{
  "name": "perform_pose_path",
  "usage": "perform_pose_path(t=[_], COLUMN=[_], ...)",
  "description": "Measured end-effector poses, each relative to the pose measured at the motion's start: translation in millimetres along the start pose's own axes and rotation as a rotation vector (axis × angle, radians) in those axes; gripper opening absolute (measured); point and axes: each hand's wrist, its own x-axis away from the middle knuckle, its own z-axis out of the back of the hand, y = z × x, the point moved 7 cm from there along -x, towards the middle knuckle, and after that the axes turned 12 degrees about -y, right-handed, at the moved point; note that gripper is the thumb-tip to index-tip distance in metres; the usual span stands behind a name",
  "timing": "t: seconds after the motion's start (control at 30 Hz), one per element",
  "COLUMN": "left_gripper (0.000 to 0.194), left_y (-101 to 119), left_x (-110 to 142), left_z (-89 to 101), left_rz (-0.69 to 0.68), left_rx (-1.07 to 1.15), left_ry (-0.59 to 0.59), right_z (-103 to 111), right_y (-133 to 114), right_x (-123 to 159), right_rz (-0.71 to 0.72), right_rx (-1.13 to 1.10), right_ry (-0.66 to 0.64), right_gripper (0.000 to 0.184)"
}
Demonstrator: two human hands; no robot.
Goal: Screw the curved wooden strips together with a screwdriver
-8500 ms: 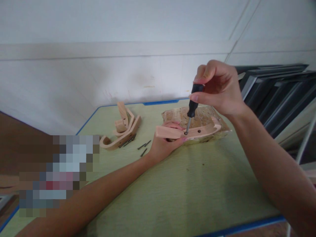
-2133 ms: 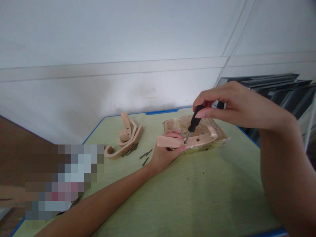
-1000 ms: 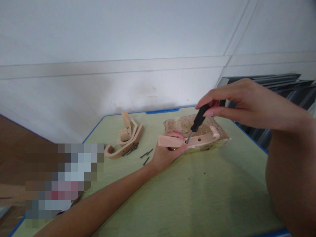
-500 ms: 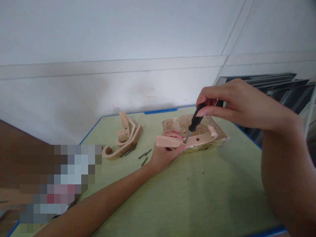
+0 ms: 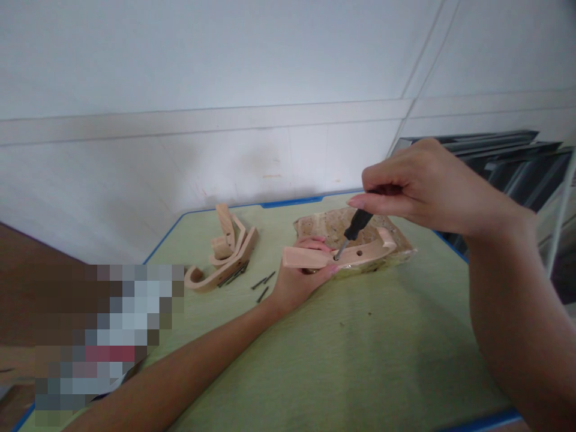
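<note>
A curved wooden hook piece (image 5: 364,252) with two holes lies on a rough stone-like block (image 5: 333,223) on the green table (image 5: 342,366). My left hand (image 5: 297,281) is closed on the left end of this piece, pinning it down. My right hand (image 5: 416,187) is closed round the black handle of a small screwdriver (image 5: 355,227). The tool is tilted, and its metal tip sits in the left hole of the wooden piece.
A pile of similar wooden hook pieces (image 5: 225,255) lies at the table's left, with several dark screws (image 5: 264,283) beside it. Dark metal frames (image 5: 517,168) stand off the right edge. A white wall runs behind the blue-edged table.
My right hand has turned on the screwdriver handle, fingers now curled more over its top, and the tool leans a little further right. The left hand and wooden piece have kept still.
</note>
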Motion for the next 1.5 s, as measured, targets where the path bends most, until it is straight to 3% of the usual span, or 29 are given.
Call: perform_pose_path(t=[0.2, 0.37, 0.5, 0.8, 1.5], left_gripper=[0.019, 0.019, 0.02, 0.019, 0.018], left_y=[0.5, -1.2, -0.6, -1.2, -1.4], left_x=[0.3, 1.8, 1.8, 1.4, 1.7], left_z=[0.1, 0.3, -0.9, 0.6, 0.6], left_rz=[0.014, 0.023, 0.015, 0.022, 0.011], left_rx=[-0.003, -0.019, -0.018, 0.008, -0.031], left_ry=[-0.003, -0.004, -0.024, -0.002, -0.027], right_z=[1.3, 2.6, 4.3, 5.5, 6.8], right_y=[1.3, -7.5, -12.0, -3.0, -10.7], right_x=[0.0, -0.2, 3.0, 14.3, 4.7], right_rz=[-0.019, 0.143, 0.206, 0.179, 0.185], right_rx=[-0.008, -0.107, -0.2, -0.284, -0.218], right_ry=[0.058, 0.071, 0.005, -0.119, -0.03], right_gripper=[0.046, 0.028, 0.017, 0.027, 0.016])
